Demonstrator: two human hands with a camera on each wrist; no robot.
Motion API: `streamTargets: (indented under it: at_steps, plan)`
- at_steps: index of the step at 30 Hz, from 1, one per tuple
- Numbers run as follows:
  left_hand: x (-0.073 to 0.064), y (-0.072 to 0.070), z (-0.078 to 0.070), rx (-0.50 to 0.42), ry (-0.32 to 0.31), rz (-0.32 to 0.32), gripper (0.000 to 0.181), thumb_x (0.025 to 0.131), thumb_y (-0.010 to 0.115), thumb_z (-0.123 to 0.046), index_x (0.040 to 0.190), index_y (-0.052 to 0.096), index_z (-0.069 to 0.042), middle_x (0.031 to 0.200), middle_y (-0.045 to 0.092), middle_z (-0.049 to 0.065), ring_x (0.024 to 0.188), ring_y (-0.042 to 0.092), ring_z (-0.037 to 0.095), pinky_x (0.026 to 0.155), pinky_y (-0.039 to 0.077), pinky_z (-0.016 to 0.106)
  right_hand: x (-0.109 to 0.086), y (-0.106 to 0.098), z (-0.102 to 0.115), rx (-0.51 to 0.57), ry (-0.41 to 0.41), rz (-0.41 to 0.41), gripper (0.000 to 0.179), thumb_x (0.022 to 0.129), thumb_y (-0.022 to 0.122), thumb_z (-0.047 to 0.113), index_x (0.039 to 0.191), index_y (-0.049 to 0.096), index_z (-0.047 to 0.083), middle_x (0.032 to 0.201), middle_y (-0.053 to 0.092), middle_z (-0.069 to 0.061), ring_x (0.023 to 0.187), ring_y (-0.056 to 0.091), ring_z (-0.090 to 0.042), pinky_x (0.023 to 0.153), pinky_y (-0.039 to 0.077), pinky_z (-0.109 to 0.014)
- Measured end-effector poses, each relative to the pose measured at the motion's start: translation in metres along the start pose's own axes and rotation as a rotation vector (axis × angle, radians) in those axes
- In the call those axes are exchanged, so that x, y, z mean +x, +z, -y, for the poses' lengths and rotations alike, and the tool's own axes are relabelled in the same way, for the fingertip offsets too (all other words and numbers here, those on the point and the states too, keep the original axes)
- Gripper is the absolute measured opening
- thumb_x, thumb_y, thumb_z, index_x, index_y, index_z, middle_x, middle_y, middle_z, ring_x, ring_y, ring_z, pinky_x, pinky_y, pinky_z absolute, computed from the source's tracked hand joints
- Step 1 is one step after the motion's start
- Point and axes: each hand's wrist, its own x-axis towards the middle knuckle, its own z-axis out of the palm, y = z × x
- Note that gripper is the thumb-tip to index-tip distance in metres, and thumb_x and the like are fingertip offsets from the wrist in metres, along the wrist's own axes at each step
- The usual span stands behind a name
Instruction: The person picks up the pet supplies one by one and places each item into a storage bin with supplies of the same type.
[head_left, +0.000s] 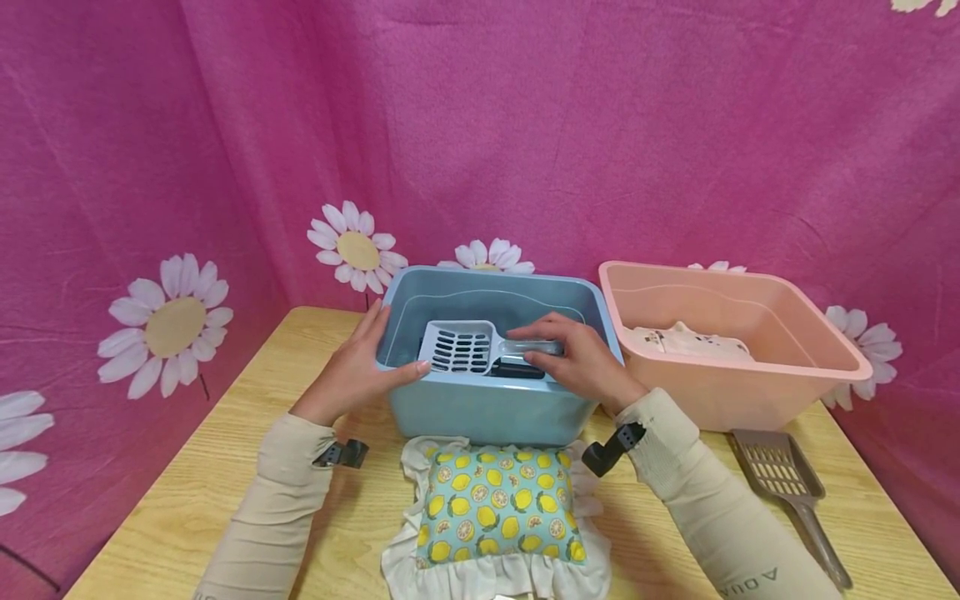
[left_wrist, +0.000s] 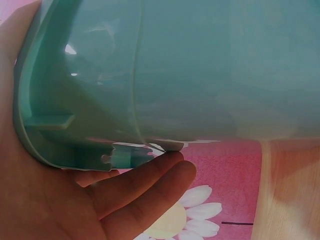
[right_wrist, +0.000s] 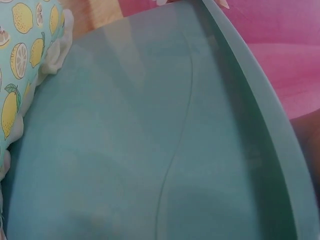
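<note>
My right hand (head_left: 581, 354) pinches the smooth handle of a pale grey slotted litter scoop (head_left: 491, 332). The scoop lies nearly level at the mouth of a blue plastic bin (head_left: 487, 408), its slotted head pointing left. Beneath it, a dark item (head_left: 517, 370) inside the bin is mostly hidden. My left hand (head_left: 356, 367) spreads against the bin's front left corner, thumb along the front rim and fingers stretched along the left side. In the left wrist view, those fingers (left_wrist: 145, 192) reach past the underside of the rim. The right wrist view shows the bin's outer wall (right_wrist: 125, 125).
A pink bin (head_left: 705, 392) with a whitish printed cloth item (head_left: 686, 342) in it stands close on the right. A brown slotted scoop (head_left: 787, 479) lies on the wooden table (head_left: 225, 475). In front sits a lemon-print cushion (head_left: 495, 508) with white ruffles; a magenta curtain (head_left: 480, 125) hangs behind.
</note>
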Motion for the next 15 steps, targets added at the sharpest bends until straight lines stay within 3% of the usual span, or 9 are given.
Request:
streamTargets:
  at_steps: [9, 15]
  plan:
    - [-0.0008, -0.0005, 0.0002, 0.004, -0.01, 0.009, 0.112, 0.073, 0.066, -0.07, 0.157, 0.007, -0.024, 0.162, 0.001, 0.001, 0.143, 0.019, 0.041, 0.097, 0.037, 0.067, -0.0024, 0.001, 0.0004, 0.034, -0.007, -0.023, 0.043, 0.086, 0.074, 0.017, 0.127, 0.065, 0.022, 0.11, 0.066, 0.002, 0.102, 0.057, -0.019, 0.078, 0.045, -0.036]
    - [-0.001, -0.0004, -0.0001, 0.0, -0.013, 0.005, 0.112, 0.073, 0.066, -0.07, 0.157, 0.007, -0.024, 0.162, 0.001, 0.002, 0.142, 0.02, 0.041, 0.096, 0.038, 0.067, -0.0027, -0.0007, 0.0016, 0.041, 0.032, -0.012, 0.054, 0.083, 0.078, 0.029, 0.134, 0.059, 0.027, 0.128, 0.059, 0.005, 0.116, 0.052, -0.022, 0.089, 0.043, -0.042]
